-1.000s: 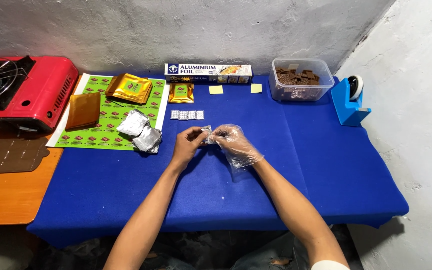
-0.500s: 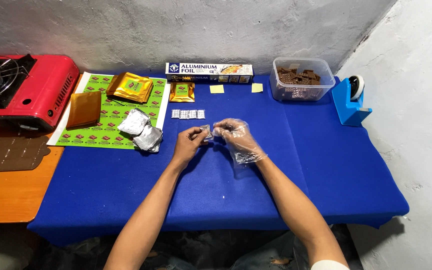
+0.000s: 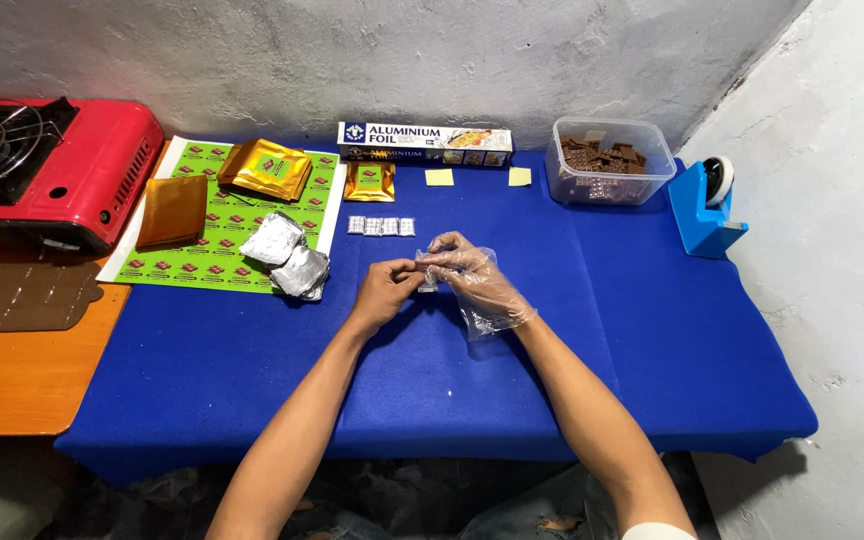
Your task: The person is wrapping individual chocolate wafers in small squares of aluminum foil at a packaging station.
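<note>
Foil-wrapped small piece (image 3: 426,276) is being pinched between both hands above the blue table (image 3: 592,330): left hand (image 3: 384,292) bare, right hand (image 3: 472,275) gloved in clear plastic, fingers clamped on it.

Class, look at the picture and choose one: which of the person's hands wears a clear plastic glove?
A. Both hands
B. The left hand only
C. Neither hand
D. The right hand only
D: the right hand is covered by a loose clear plastic glove, while the left hand is bare.
</note>
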